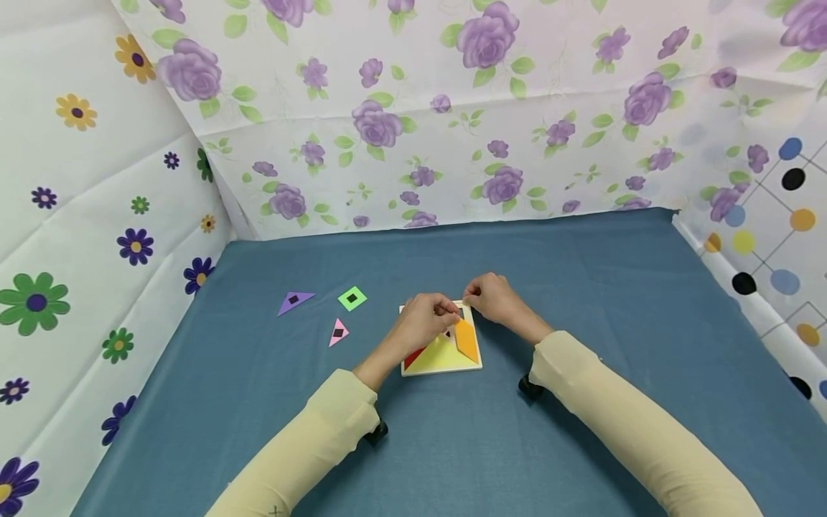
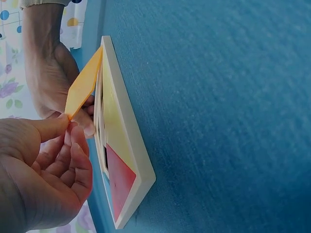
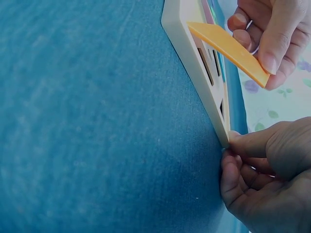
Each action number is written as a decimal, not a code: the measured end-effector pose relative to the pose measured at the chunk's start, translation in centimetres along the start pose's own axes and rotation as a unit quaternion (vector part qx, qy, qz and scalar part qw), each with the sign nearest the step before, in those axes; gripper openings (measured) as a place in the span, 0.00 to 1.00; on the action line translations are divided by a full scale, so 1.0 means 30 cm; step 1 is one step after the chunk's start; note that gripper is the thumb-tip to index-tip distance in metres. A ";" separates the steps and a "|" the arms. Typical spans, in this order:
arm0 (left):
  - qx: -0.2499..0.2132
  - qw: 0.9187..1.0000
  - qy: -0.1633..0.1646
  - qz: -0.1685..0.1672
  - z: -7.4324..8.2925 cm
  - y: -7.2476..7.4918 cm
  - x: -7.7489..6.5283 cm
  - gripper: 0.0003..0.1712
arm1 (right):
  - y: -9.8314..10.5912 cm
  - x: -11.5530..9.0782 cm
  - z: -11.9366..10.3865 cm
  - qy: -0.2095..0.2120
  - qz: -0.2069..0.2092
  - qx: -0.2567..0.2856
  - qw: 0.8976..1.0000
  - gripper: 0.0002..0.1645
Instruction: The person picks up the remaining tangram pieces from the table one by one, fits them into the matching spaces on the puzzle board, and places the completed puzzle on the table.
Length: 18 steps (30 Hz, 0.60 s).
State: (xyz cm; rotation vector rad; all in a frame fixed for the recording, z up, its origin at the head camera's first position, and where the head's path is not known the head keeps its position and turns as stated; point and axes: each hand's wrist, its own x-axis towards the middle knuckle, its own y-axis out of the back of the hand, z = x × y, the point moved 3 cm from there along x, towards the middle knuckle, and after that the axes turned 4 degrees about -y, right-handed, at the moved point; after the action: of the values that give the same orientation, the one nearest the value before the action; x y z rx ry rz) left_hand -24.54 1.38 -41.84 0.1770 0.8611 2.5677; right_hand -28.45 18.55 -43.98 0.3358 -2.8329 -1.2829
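My left hand (image 1: pixel 423 319) pinches one end of an orange parallelogram tangram piece (image 1: pixel 466 341) between thumb and fingertips. Its held end is raised and its other end lies at the edge of the wooden puzzle tray (image 2: pixel 141 187), so the piece slants, as the left wrist view shows. With thumb and fingers, my right hand (image 3: pixel 277 170) grips the tray's far right corner. A yellow triangle (image 1: pixel 439 357) and a red triangle (image 2: pixel 119 179) lie inside the tray. Dark slots show in its bare floor under the orange piece (image 3: pixel 233 48).
Left of the tray on the blue cloth (image 1: pixel 258 424) lie a purple triangle (image 1: pixel 304 297), a green square (image 1: pixel 360 297) and a pink triangle (image 1: pixel 337 339), each with a dark mark in its middle. A floral sheet (image 1: pixel 426 86) hangs behind the table.
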 end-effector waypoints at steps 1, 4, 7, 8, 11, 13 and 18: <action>0.004 1.000 0.001 0.000 0.001 0.000 0.001 0.06 | 0.000 0.000 -0.001 0.001 0.000 -0.001 1.000 0.08; 0.011 1.000 0.004 -0.001 0.003 0.001 0.005 0.06 | 0.002 0.000 -0.003 0.002 0.000 -0.003 1.000 0.08; 0.014 1.000 0.004 -0.001 0.002 0.002 0.007 0.06 | 0.003 0.000 -0.004 0.002 0.001 -0.003 1.000 0.08; 0.016 1.000 0.003 -0.002 0.003 0.002 0.007 0.07 | 0.003 0.000 -0.004 0.002 0.001 -0.003 1.000 0.08; 0.024 1.000 0.000 -0.004 -0.001 0.001 0.008 0.07 | 0.001 -0.001 -0.003 0.002 -0.001 -0.001 1.000 0.08; 0.035 0.999 -0.004 -0.007 -0.002 -0.001 0.008 0.07 | 0.001 -0.002 -0.003 0.000 -0.002 0.001 1.000 0.08; 0.075 0.997 -0.012 -0.013 -0.004 -0.007 0.012 0.06 | 0.004 -0.006 -0.005 -0.002 -0.003 0.000 1.000 0.08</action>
State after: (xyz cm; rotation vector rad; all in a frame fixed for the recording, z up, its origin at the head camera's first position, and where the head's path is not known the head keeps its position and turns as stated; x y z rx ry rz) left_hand -24.82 1.62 -42.05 0.2395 1.0396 2.4722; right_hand -28.28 18.56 -43.78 0.3420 -2.8378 -1.2872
